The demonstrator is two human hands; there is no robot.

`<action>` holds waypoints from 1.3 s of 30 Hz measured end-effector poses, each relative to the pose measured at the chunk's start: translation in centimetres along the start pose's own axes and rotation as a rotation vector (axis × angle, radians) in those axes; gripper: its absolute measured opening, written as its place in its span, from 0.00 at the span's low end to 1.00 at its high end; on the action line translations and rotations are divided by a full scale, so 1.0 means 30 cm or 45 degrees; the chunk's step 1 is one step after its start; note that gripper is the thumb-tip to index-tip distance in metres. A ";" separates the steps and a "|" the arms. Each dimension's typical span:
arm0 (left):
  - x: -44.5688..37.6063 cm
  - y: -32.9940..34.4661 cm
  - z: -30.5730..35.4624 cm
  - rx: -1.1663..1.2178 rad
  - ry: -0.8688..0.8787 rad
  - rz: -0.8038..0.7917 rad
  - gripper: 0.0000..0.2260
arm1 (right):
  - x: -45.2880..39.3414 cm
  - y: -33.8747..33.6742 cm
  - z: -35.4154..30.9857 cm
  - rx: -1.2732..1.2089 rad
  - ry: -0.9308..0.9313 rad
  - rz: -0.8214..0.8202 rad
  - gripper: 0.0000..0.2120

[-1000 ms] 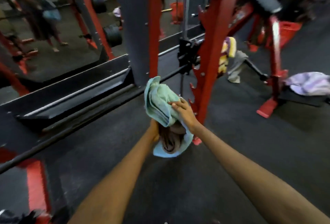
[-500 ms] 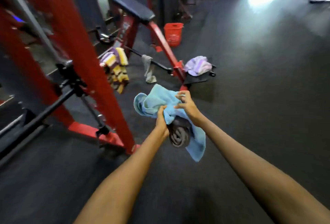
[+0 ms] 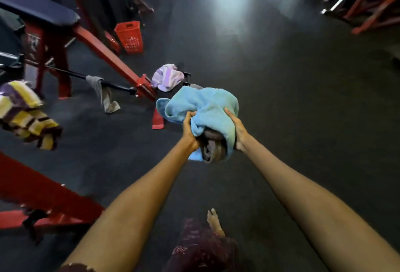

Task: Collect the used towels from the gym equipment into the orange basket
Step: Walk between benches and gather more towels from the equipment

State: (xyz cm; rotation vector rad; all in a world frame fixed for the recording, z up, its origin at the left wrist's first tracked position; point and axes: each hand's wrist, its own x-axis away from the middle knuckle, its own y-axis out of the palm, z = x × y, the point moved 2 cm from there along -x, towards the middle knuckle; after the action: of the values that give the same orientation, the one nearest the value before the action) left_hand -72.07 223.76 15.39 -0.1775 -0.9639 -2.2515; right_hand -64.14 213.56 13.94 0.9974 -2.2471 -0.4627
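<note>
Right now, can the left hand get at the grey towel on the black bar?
Probably not. The left hand grips the blue towel together with the right hand, and the grey towel hangs well away.

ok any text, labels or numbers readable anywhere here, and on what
No text can be read.
Red bench frame: pale marks on its upright under the dark pad, too blurred to read.
Orange basket: only a grid of holes, no lettering visible.
Blue towel, held by the left hand and right hand: no tag or print showing.
Purple towel and striped towel: patterns only, no words.
</note>
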 end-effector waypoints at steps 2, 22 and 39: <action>-0.097 0.064 0.011 -0.030 -0.030 -0.008 0.25 | -0.087 -0.050 -0.093 -0.011 -0.040 0.079 0.16; -1.359 0.742 0.061 -0.166 -0.187 -0.008 0.21 | -1.088 -0.619 -0.982 -0.144 -0.050 0.191 0.15; -2.490 1.003 0.326 0.094 0.038 0.378 0.23 | -2.246 -0.728 -1.662 0.191 0.090 0.100 0.29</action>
State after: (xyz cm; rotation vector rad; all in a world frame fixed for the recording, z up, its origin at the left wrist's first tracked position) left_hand 2.76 255.02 12.88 -0.2372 -0.9368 -1.9403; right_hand 15.67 247.18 11.93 0.9803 -2.2736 -0.2239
